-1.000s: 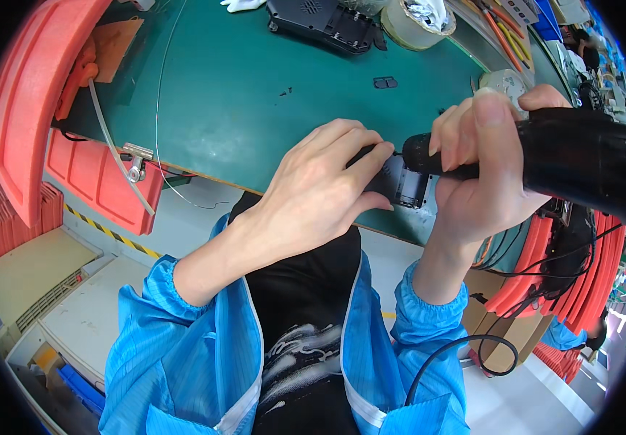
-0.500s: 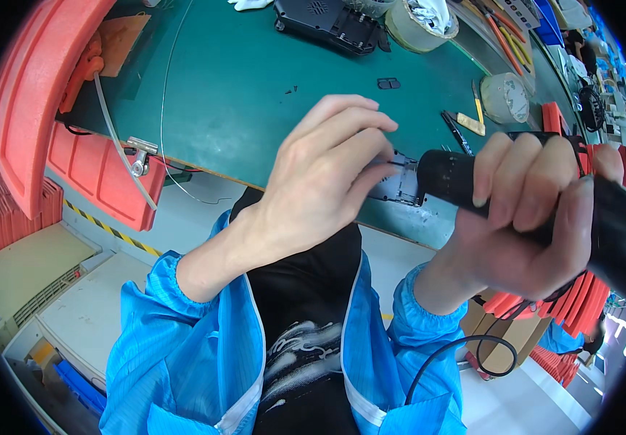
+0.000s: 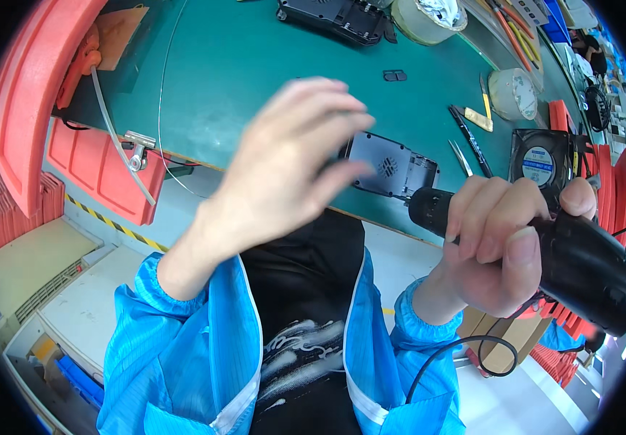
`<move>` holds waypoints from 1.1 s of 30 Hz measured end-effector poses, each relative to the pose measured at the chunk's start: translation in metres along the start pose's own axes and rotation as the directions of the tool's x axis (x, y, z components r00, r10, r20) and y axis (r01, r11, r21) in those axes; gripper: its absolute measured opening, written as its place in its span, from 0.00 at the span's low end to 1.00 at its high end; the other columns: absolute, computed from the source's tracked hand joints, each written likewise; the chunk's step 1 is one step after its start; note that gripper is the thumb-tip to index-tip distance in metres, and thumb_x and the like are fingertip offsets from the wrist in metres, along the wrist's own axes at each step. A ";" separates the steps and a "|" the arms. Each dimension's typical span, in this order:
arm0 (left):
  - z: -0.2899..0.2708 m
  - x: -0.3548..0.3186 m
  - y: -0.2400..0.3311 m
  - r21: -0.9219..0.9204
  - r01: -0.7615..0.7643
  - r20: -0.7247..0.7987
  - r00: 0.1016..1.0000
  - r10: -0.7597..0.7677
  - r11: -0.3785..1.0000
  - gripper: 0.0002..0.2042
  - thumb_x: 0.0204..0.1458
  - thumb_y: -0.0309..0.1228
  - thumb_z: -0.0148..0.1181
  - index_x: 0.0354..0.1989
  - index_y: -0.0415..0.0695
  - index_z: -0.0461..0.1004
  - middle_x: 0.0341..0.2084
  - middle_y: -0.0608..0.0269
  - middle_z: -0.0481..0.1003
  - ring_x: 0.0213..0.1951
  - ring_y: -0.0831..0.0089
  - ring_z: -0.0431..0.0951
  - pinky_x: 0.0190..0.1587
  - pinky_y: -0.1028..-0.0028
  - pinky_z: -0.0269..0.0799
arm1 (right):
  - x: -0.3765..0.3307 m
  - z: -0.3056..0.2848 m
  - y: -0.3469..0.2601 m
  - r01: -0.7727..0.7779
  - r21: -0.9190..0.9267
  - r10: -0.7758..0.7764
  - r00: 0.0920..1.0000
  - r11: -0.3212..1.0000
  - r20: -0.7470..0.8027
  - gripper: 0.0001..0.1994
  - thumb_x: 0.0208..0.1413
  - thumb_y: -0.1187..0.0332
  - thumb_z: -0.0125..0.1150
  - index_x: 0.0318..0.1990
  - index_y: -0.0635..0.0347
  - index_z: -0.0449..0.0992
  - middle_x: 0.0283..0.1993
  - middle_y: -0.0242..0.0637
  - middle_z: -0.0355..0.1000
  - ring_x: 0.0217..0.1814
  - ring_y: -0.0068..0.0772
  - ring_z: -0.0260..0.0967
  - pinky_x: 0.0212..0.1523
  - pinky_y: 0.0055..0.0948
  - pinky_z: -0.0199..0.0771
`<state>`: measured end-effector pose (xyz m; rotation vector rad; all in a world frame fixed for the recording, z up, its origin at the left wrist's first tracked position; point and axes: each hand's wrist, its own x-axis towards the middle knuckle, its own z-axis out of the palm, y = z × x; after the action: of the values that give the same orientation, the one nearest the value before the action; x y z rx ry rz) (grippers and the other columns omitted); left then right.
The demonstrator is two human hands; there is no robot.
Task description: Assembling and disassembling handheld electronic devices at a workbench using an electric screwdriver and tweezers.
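Note:
My right hand (image 3: 498, 235) is wrapped round a black electric screwdriver (image 3: 581, 254), held nearly level and pointing left. Its thin bit reaches the near edge of a dark plastic housing (image 3: 367, 159) with a round speaker grille; whether it sits in a screw there, I cannot tell. The housing lies on the green mat (image 3: 219, 101) near the table's front edge. Just left of it my left hand (image 3: 284, 159) hovers, blurred by motion, fingers stretched and thumb apart, with nothing visible in it. It hides part of the mat and the housing's left end.
Tweezers (image 3: 461, 158), a black pen (image 3: 472, 138) and a yellow-handled knife (image 3: 478, 118) lie right of the housing. Beyond are a small black part (image 3: 394, 75), another black housing (image 3: 335, 18) and tape rolls (image 3: 512, 94). A wire (image 3: 161, 94) crosses the left side; red bins (image 3: 37, 94) stand there.
My left hand has moved left off the housing, uncovering its speaker grille. My right hand has shifted slightly left, and the screwdriver's front end has dropped to the housing's near edge.

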<state>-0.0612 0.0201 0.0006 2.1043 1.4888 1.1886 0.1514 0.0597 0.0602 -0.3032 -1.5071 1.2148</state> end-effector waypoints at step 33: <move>0.032 -0.007 0.013 -0.086 -0.033 0.068 0.997 0.039 0.996 0.32 0.33 0.26 0.80 0.54 0.39 0.78 0.55 0.53 0.75 0.60 0.50 0.74 0.60 0.55 0.74 | 0.000 0.029 -0.002 -0.065 -0.355 -0.001 0.983 0.932 -0.183 0.14 0.62 0.76 0.52 0.54 0.62 0.60 0.20 0.32 0.59 0.16 0.23 0.55 0.20 0.28 0.62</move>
<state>-0.0290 0.0152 -0.0138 2.1022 1.3520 1.1579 0.1281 0.0442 0.0659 -0.6681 -1.5644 0.9022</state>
